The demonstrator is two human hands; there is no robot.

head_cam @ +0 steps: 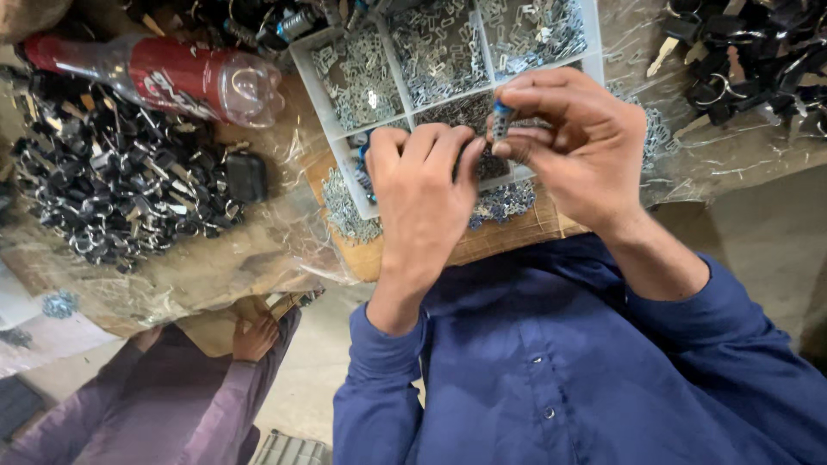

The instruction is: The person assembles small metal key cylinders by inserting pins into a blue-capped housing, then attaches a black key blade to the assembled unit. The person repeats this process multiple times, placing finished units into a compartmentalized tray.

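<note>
Right hand pinching small tool, perhaps

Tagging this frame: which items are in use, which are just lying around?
In use: left hand; right hand pinching a small blue-tipped tool; divided tray of small metal parts.

Lying about: red bottle; black key pile; plastic sheet; another person's hand.

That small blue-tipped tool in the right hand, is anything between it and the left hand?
Nothing visible. The blue-tipped tool, pinched in the right hand, sits right beside the left hand fingertips, over the white divided tray.
</note>
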